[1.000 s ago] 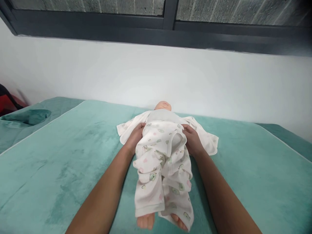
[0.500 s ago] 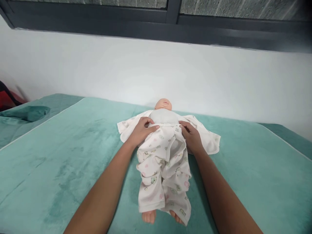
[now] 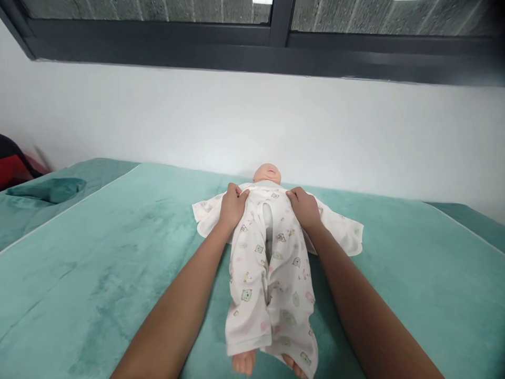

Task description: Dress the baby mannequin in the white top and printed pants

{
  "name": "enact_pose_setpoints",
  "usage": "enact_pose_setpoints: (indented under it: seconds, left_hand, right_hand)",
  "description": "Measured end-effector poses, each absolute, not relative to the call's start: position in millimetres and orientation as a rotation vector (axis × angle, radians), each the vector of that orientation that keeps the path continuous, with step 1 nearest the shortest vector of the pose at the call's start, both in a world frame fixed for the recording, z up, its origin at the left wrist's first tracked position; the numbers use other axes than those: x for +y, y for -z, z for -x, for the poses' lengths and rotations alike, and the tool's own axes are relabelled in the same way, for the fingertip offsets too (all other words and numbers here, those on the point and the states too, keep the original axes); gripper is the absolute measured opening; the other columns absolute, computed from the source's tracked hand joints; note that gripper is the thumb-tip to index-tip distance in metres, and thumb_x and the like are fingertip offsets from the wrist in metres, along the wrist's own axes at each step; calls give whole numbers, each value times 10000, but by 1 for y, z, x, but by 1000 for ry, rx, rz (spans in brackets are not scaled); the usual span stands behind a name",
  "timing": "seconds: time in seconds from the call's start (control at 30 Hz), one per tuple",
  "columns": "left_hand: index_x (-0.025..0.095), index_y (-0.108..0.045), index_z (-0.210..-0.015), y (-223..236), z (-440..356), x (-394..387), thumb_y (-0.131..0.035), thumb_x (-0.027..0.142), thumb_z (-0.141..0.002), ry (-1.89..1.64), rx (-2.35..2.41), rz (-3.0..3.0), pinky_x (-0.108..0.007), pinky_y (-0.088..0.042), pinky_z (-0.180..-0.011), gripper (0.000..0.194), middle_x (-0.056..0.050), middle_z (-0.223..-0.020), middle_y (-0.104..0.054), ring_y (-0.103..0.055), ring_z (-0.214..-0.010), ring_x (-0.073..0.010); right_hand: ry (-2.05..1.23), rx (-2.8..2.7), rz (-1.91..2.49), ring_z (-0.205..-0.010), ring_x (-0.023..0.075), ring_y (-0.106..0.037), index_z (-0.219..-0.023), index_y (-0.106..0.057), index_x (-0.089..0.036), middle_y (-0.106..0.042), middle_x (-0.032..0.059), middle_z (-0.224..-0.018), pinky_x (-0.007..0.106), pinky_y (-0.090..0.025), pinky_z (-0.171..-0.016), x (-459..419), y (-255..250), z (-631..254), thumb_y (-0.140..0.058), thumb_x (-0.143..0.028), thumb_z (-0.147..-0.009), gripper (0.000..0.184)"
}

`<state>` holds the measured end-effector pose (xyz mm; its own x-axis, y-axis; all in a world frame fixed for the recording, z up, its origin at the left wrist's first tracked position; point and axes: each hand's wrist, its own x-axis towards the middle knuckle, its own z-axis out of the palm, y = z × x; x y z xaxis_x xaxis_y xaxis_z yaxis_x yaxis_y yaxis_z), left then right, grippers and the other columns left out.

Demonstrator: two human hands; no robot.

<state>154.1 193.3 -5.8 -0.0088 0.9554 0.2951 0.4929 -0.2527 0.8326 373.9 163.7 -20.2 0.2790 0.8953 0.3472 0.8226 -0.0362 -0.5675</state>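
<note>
L hand (image 3: 239,192) & R hand (image 3: 298,199) were apart, both clamped on trousers (image 3: 288,279), worn by doll (image 3: 267,173) mid green cover (image 3: 118,263), white top (image 3: 345,230) part-hidden, near-R foot (image 3: 292,363) half-lost in cuff (image 3: 310,357), red item (image 3: 11,171) cut off far L.

No text, label, brand, number or sign can be read. The only printed marks lie on the baby clothes: the white trousers (image 3: 292,279), running from the centre down to six o'clock, carry small animal faces and tiny motifs, some too small to tell whether they include lettering. The white top (image 3: 343,229), spread out towards nine o'clock and four o'clock, has a few faint marks near its sleeve ends, likewise too small to make out.
</note>
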Motion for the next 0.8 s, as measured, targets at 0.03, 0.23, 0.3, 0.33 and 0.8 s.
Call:
enact_pose_setpoints:
  seconds: [0.03, 0.23, 0.3, 0.33, 0.8]
  left_hand:
    - [223, -418, -753, 7, -156, 198, -556, 320, -867, -1197, 1507, -1757, -283, -363, -680, 204, 21, -723, -523, -504, -709, -159]
    - [200, -564, -731, 12, -158, 206, -565, 403, -845, -1183, 1382, -1705, -296, -405, -736, 233, -9, -784, -644, -576, -781, -183]
    - [193, -600, -724, 12, -154, 202, -512, 350, -863, -1175, 1322, -1730, -300, -419, -777, 227, -18, -826, -675, -592, -829, -191]
    - [190, -610, -718, 12, -152, 199, -493, 320, -862, -1164, 1314, -1736, -303, -424, -793, 227, -22, -839, -684, -596, -848, -195]
    - [173, -698, -915, 14, -126, 170, -585, 176, -706, -946, 1300, -1725, -319, -491, -766, 238, -43, -841, -720, -622, -827, -217]
  right_hand:
    - [-178, -1509, 1848, -799, 243, -569, -882, -604, -217, -675, 80, -847, 319, -348, -687, 166, 23, -375, -383, -442, -930, 319]
    - [-303, -1349, 1723, -821, 205, -564, -817, -627, -228, -674, 32, -842, 309, -376, -765, 165, 35, -375, -492, -499, -847, 304]
    - [-284, -1358, 1711, -820, 198, -560, -804, -629, -223, -671, 33, -857, 312, -375, -779, 160, 34, -374, -505, -491, -833, 297]
    - [-272, -1368, 1716, -823, 197, -558, -801, -629, -220, -669, 34, -870, 315, -373, -784, 156, 33, -374, -506, -482, -830, 291]
    - [-677, -1403, 1673, -761, 196, -582, -788, -673, -185, -693, 29, -779, 297, -430, -683, 129, 34, -387, -516, -408, -774, 273]
